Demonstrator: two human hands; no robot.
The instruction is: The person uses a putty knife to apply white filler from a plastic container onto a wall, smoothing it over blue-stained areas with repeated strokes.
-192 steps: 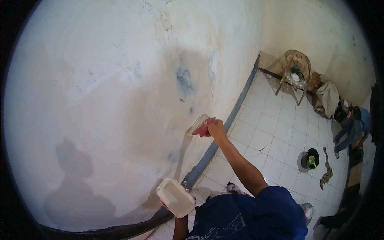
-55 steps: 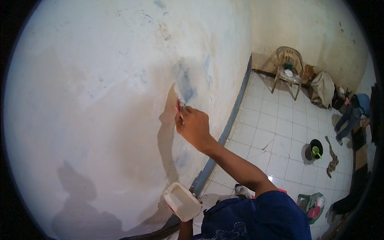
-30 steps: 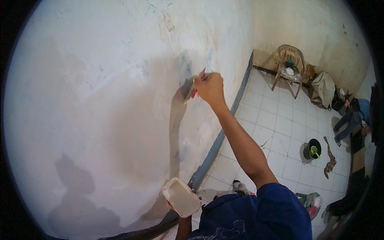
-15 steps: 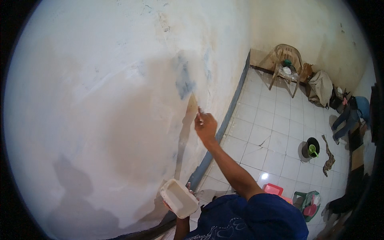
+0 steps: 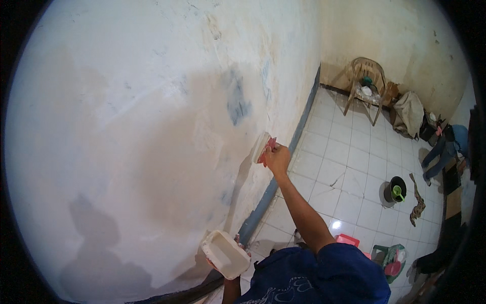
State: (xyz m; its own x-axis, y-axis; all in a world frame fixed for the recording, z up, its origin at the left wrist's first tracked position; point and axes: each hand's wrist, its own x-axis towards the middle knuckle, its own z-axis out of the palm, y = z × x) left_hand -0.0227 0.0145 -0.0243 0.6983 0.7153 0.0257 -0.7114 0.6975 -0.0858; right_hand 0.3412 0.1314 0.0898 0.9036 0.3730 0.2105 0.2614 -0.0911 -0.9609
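A putty knife with a red grip and a pale, coated blade (image 5: 261,146) is in my right hand (image 5: 277,158), closed round it, against the patchy white wall (image 5: 152,121), below and right of a grey-blue patch (image 5: 236,99). At the bottom centre my left hand (image 5: 238,242) holds an off-white rectangular tub (image 5: 226,253) of pale, smooth filler close to the wall. Its fingers wrap round the tub's sides and are partly hidden.
A blue skirting strip (image 5: 268,192) edges the tiled floor (image 5: 329,152). A plastic chair (image 5: 367,71), sacks (image 5: 405,111), a black bucket with a green scoop (image 5: 390,192), a rag (image 5: 418,205), a green stool (image 5: 379,258) and pink containers (image 5: 349,240) stand or lie rightward. Another person (image 5: 440,152) crouches far right.
My right hand with the knife was higher on the wall a second ago, dropped down, and now sits further right, the blade turned more visible. My left hand and tub have barely moved.
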